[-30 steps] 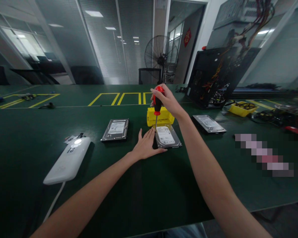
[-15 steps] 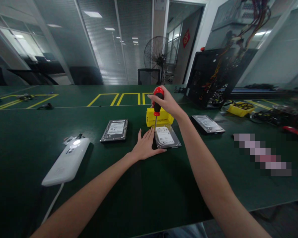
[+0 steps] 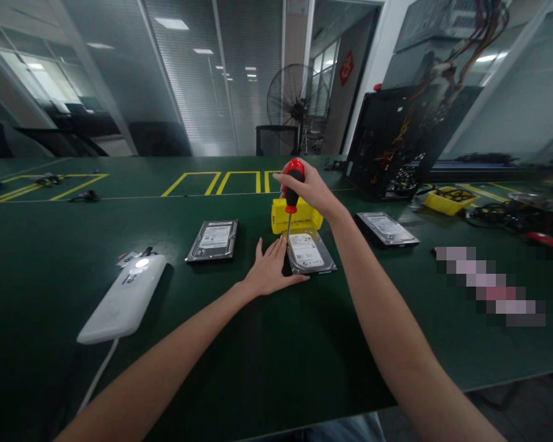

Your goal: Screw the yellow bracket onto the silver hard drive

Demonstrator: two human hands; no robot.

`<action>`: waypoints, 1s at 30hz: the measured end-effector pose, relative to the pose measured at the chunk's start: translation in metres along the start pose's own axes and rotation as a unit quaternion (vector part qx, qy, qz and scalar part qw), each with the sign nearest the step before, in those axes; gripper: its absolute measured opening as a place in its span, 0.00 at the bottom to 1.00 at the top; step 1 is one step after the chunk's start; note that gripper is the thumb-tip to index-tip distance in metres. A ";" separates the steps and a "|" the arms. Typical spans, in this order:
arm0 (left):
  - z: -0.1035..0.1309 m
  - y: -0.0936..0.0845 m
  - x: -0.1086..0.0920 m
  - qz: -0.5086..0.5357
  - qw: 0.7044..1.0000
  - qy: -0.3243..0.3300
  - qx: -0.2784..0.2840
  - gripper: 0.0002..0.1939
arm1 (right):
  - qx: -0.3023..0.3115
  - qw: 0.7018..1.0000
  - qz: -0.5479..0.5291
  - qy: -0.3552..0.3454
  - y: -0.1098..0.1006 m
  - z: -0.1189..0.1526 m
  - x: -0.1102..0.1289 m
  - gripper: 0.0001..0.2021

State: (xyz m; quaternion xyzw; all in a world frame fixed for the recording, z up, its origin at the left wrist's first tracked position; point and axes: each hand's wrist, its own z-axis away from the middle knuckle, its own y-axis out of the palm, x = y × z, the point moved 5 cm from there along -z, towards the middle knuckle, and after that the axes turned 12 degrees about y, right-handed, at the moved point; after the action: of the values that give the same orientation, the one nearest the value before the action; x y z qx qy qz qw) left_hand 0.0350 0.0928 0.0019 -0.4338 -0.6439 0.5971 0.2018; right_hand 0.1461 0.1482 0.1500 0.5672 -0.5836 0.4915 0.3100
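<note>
My right hand (image 3: pixel 306 185) grips the red and black handle of a screwdriver (image 3: pixel 294 190), held upright. Its metal shaft points down to the left edge of a silver hard drive (image 3: pixel 308 252) with a white label, lying on the green table (image 3: pixel 276 356). Against that drive's left side lies my left hand (image 3: pixel 270 270), fingers stretched out and thumb along the near edge. Right behind the drive stands a yellow plastic holder (image 3: pixel 297 216), partly covered by my right hand and the screwdriver. The exact spot under the screwdriver's tip is too small to make out.
A second hard drive (image 3: pixel 212 240) lies to the left, a third (image 3: pixel 387 229) to the right. At far left is a white power bank (image 3: pixel 124 301) with a cable. A black computer case (image 3: pixel 396 141) stands at back right, near a yellow container (image 3: pixel 449 200). A blurred-out item lies at right.
Both hands, the screwdriver and the hard drive keep practically the same positions. Only the camera view has shifted very slightly.
</note>
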 end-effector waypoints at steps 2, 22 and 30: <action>0.000 0.000 0.000 0.001 1.000 -0.001 0.002 0.56 | 0.000 1.000 0.001 0.003 0.000 0.000 0.000 0.17; 0.000 0.001 0.001 -0.007 1.000 -0.006 0.009 0.56 | -0.036 0.972 0.224 -0.056 -0.008 0.014 0.023 0.17; 0.000 0.000 0.000 -0.008 1.000 -0.004 0.008 0.55 | -0.078 0.966 0.242 -0.052 -0.022 0.013 0.020 0.15</action>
State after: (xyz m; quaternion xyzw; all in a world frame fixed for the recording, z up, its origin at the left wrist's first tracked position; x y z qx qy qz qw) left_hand 0.0353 0.0925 0.0018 -0.4246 -0.6433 0.6024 0.2073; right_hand 0.1668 0.1318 0.1692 0.4078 -0.7554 0.4746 0.1946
